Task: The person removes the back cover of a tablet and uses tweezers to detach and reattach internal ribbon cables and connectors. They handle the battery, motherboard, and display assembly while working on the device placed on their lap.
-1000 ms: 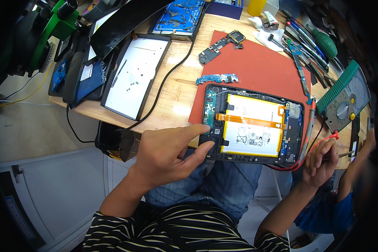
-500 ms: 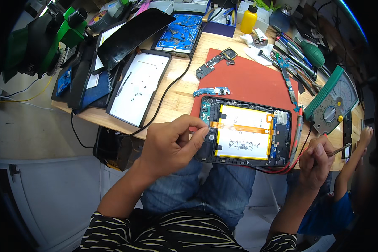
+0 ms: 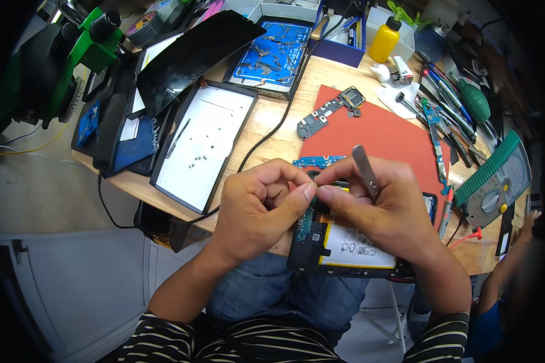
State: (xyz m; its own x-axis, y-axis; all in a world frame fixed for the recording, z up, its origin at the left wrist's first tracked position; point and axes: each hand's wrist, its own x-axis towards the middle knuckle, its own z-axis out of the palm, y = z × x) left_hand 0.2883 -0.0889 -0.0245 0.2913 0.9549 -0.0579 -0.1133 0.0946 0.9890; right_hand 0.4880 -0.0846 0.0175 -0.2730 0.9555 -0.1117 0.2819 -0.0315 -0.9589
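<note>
Over the far left corner of an opened tablet (image 3: 303, 257), my two hands meet fingertip to fingertip. Thumb and forefinger of my left hand (image 3: 254, 209) are pinched together; anything between them is too small to make out. My right hand (image 3: 393, 209) is closed as well, its thumb and forefinger touching the left fingertips. Metal tweezers (image 3: 364, 169) stick up from between its fingers. Inside the tablet lies a white battery with yellow edges (image 3: 354, 248), partly hidden under my right hand. A blue circuit strip (image 3: 321, 161) lies just behind my fingers.
The red mat (image 3: 381, 130) bears a dark phone part (image 3: 330, 115). On the left, a white tray (image 3: 203, 145) holds several screws. A multimeter (image 3: 493, 196), a yellow bottle (image 3: 386, 39) and pens stand or lie on the right. Another person's arm (image 3: 508, 260) shows at the right edge.
My right hand has come from the tablet's right side to meet my left fingertips, tweezers still in it. The tablet now sits lower in view, and its orange ribbon is covered.
</note>
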